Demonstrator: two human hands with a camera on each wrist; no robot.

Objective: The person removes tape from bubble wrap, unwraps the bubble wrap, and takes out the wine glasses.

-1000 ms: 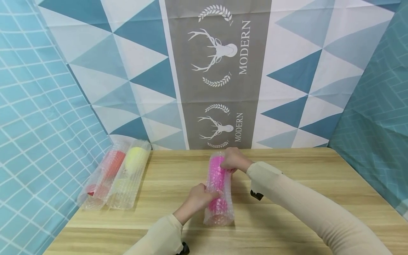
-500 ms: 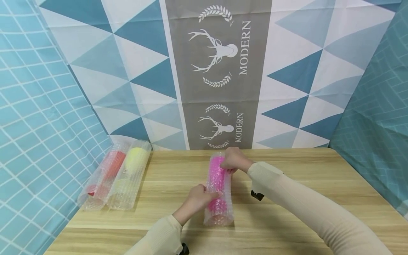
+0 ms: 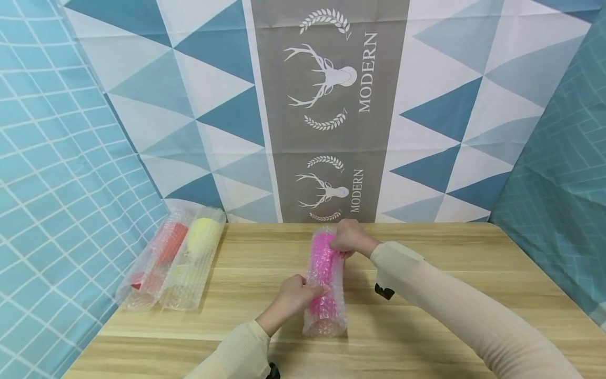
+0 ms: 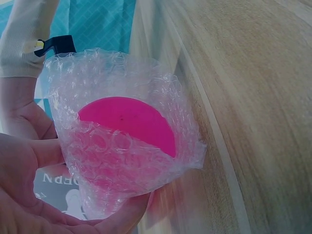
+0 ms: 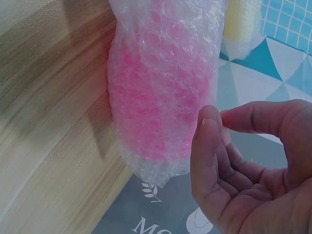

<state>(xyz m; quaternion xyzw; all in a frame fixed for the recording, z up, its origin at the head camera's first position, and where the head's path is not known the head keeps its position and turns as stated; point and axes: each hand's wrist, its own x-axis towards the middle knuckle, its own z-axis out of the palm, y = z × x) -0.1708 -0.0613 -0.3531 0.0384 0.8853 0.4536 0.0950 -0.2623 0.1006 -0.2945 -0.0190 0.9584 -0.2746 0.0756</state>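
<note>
A bright pink, roughly cylindrical thing (image 3: 322, 263) lies lengthwise on the wooden table, rolled in clear bubble wrap (image 3: 338, 310). Its round, flat pink end (image 4: 131, 119) shows inside the near opening of the wrap in the left wrist view. My left hand (image 3: 294, 296) grips the roll near its front half, thumb over the top and fingers at the side. At the far half, my right hand (image 3: 349, 237) pinches the right edge of the wrap between thumb and forefinger, as the right wrist view shows. The wrap blurs the pink thing's exact kind.
Two similar bubble-wrapped rolls, one red (image 3: 165, 247) and one yellow (image 3: 196, 252), lie side by side at the table's left edge. Patterned cloth (image 3: 331, 121) hangs behind the wooden table (image 3: 440, 326), with blue cloth on the left and teal cloth on the right.
</note>
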